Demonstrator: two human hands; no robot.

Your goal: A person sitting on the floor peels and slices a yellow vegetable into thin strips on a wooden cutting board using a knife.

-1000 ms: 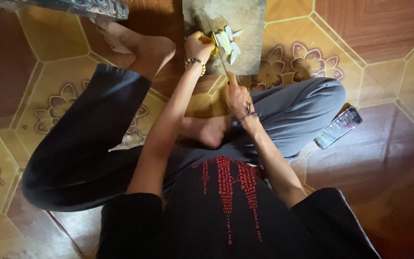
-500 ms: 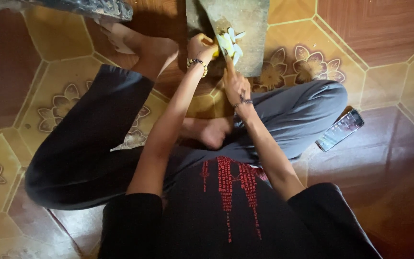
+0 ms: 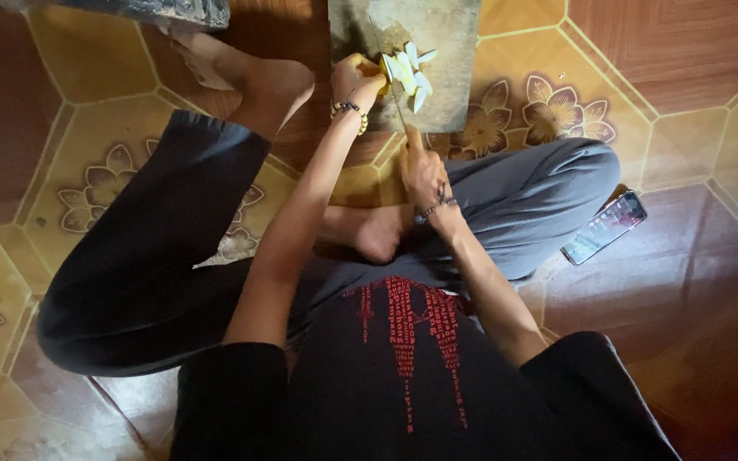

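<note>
One yellow piece of food (image 3: 383,77) sits at the near left part of one wooden cutting board (image 3: 450,34), which lies flat on the floor. The left hand (image 3: 354,81) closes its grip on this piece and presses it down onto the board. Just right of it lies a small cluster of pale cut slices (image 3: 412,72); about six can be counted, though they overlap and the exact number cannot be told.

One knife (image 3: 390,72) stands with its blade crossing the board between the held piece and the slices. The right hand (image 3: 423,171) closes its grip around the knife handle, near the board's front edge. Each wrist carries one beaded bracelet.

No container is visible.

One phone (image 3: 605,226) with a lit screen lies on the floor, well apart from the board, beside the person's right knee. The person sits cross-legged, bare feet, dark trousers and dark shirt with red print. The floor (image 3: 685,51) consists of hexagonal tiles, yellow and red-brown, several with flower patterns.
</note>
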